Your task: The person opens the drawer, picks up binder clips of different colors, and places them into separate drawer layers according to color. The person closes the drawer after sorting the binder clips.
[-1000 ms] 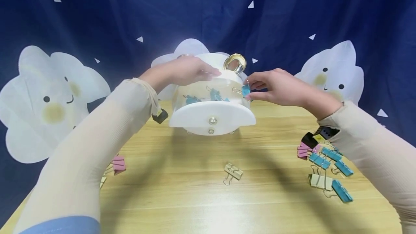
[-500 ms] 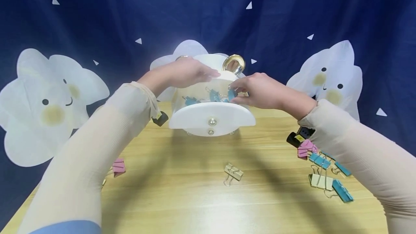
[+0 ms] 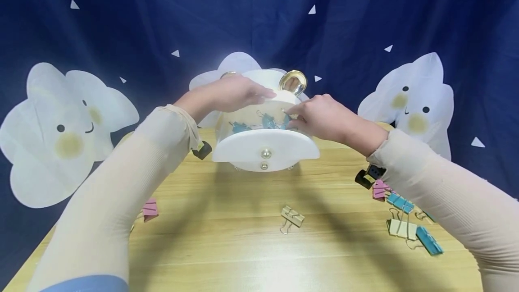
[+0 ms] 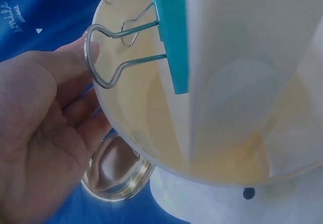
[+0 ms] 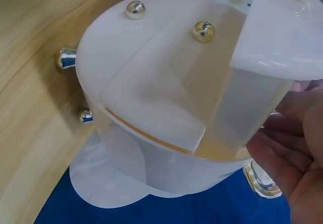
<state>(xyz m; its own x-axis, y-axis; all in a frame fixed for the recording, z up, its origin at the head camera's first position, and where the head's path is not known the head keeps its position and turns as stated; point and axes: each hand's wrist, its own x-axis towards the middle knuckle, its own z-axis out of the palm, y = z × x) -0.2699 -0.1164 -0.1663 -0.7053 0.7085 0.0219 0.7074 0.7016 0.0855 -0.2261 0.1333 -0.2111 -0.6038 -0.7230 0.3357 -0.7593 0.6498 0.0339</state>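
Observation:
A white container (image 3: pixel 263 78) with gold round ears stands on the table, its curved front flap (image 3: pixel 243 145) lowered. My left hand (image 3: pixel 237 93) rests over its top, fingers fairly straight. At the right end of the opening, my right hand (image 3: pixel 326 116) pinches a blue binder clip (image 3: pixel 285 123), mostly hidden by the fingertips. Blue binder clips (image 3: pixel 241 127) lie inside the container. In the left wrist view, one teal binder clip (image 4: pixel 171 37) shows large, its wire handles pointing left. The right wrist view has my right hand (image 5: pixel 303 153) beside the opening, the clip hidden.
A cream binder clip (image 3: pixel 293 216) lies on the table in front of the container. At the right are pink, blue and cream clips (image 3: pixel 401 229), partly under the right forearm. A pink clip (image 3: pixel 150 209) lies beside the left forearm. A dark blue curtain (image 3: pixel 348 21) hangs behind.
My right hand has moved left from the container's right side, carrying the blue binder clip into the opening. My left hand has stayed on top.

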